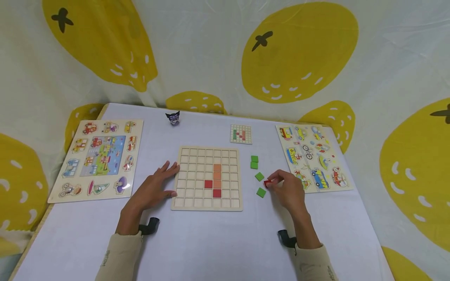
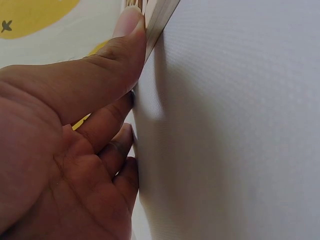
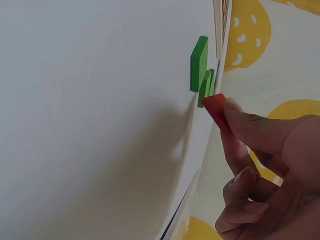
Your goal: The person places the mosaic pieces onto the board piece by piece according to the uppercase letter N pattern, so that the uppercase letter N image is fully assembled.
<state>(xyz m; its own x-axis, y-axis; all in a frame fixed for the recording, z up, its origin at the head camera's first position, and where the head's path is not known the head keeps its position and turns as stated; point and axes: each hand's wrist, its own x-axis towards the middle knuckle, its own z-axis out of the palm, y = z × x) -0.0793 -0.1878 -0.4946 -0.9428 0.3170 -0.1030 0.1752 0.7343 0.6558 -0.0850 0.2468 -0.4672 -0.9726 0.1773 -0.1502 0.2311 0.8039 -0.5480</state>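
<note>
My right hand (image 1: 289, 190) pinches a red square tile (image 3: 216, 111) between thumb and fingertips, beside several green tiles (image 1: 261, 192) to the right of the grid board. My left hand (image 1: 152, 190) rests at the left edge of the wooden grid board (image 1: 206, 207), fingers spread, with the thumb (image 2: 131, 22) against the board's side in the left wrist view. On the board, orange tiles (image 1: 217, 175) stand in a column with one red tile (image 1: 217, 193) below them. Another red tile (image 1: 208, 184) lies diagonally up and left of that one.
A small pattern card (image 1: 241, 134) lies behind the board. Picture puzzles flank it, a left puzzle (image 1: 138, 128) and a right puzzle (image 1: 313, 156). A small dark figurine (image 1: 174, 118) stands at the back of the white table (image 1: 218, 246). A lemon-print curtain (image 1: 200, 47) hangs behind.
</note>
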